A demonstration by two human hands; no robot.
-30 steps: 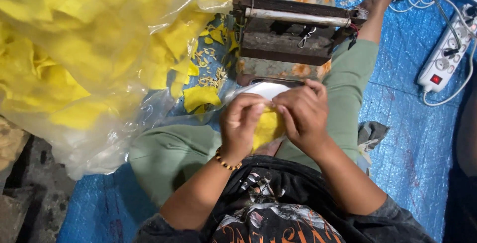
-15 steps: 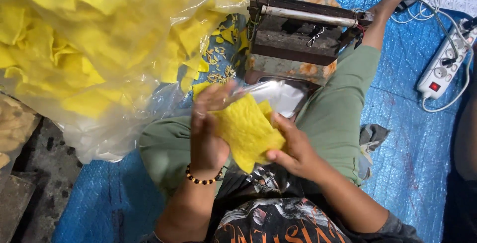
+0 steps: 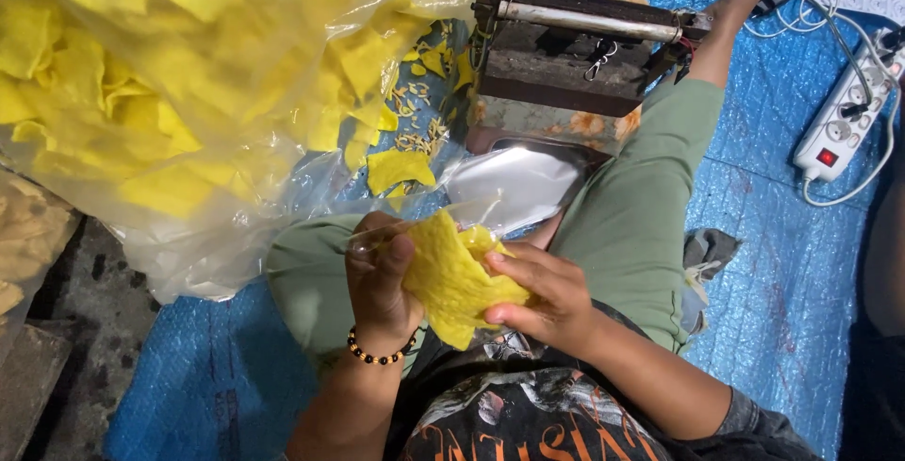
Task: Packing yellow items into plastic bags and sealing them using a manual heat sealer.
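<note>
A stack of thin yellow chips (image 3: 452, 277) sits between my two hands, over my lap. My left hand (image 3: 380, 272), with a bead bracelet at the wrist, grips a small clear plastic bag (image 3: 415, 225) around the chips' left edge. My right hand (image 3: 542, 291) holds the stack from the right side. Right behind my hands a shiny metal tray (image 3: 523, 183) lies on the floor. Beyond it stands a dark metal sealing machine (image 3: 584, 46).
A very large clear bag of yellow chips (image 3: 189, 93) fills the left and top. Loose yellow pieces (image 3: 401, 167) lie beside the tray. A white power strip (image 3: 839, 122) with cables lies at right on the blue tarp (image 3: 782, 272).
My hands have come apart from a closed huddle and lifted the yellow chips with the clear bag. The view has shifted slightly.
</note>
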